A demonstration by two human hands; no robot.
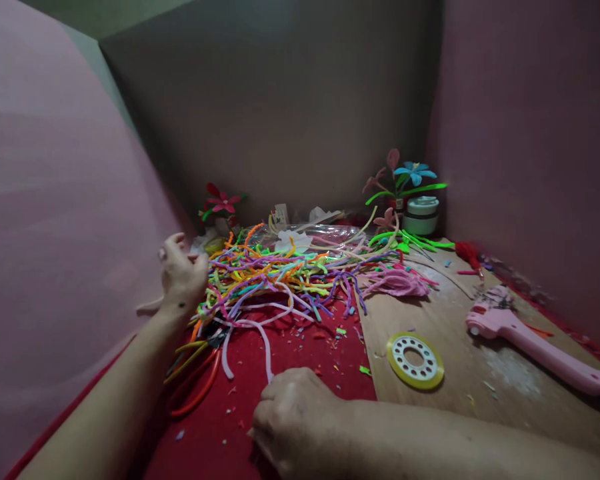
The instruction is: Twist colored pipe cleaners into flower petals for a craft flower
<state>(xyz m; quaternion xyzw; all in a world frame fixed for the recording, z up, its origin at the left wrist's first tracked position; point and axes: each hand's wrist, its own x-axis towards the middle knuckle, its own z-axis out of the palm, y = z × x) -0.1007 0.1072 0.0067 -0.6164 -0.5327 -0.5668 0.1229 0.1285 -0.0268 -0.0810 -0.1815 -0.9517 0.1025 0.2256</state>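
My left hand (183,275) is raised at the left edge of a tangled pile of coloured pipe cleaners (275,273). Its fingers are apart and loosely bent, with nothing visible in them. Low in the middle, over the red cloth (325,357), my right hand (300,420) is closed in a fist, knuckles up. Its fingertips are mostly hidden, so what it may grip does not show. A lilac pipe cleaner runs from the pile down to the back of this hand; whether the hand holds its end cannot be seen. Pliers-like red and yellow handles (200,393) lie below my left hand.
On the wooden board (460,393) lie a roll of clear tape (415,360), a pink glue gun (540,343) and a pink pipe-cleaner bundle (400,281). Pipe-cleaner flowers (415,173) and a pale lidded jar (421,217) stand behind. Scraps litter the cloth. Pink walls rise on both sides.
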